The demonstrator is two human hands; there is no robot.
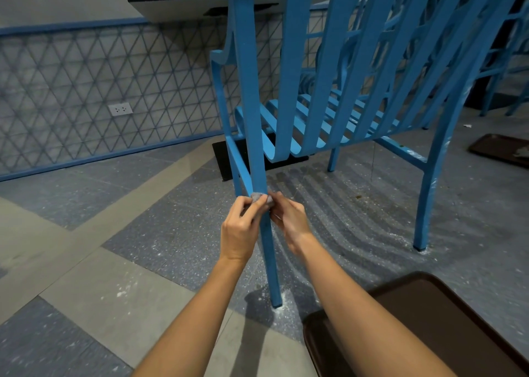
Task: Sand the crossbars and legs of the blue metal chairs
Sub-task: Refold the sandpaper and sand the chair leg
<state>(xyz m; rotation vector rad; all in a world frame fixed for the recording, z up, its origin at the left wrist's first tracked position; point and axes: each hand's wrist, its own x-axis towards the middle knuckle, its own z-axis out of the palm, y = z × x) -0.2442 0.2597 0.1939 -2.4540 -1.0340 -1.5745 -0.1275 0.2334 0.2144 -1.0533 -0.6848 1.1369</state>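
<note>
A blue metal chair (312, 90) stands in front of me, its near back leg (270, 256) running down to the floor. A small grey piece of sandpaper (262, 197) is wrapped around that leg about halfway up. My left hand (242, 230) pinches the sandpaper from the left side of the leg. My right hand (287, 219) pinches it from the right, fingers curled against the leg. A side crossbar (403, 150) joins the right-hand legs lower down.
A dark brown tray (446, 319) lies at the lower right under my right forearm; another (503, 149) lies on the floor at the far right. More blue chairs (503, 61) stand behind. White dust speckles the floor around the leg's foot (277, 305). A patterned wall (100, 90) is on the left.
</note>
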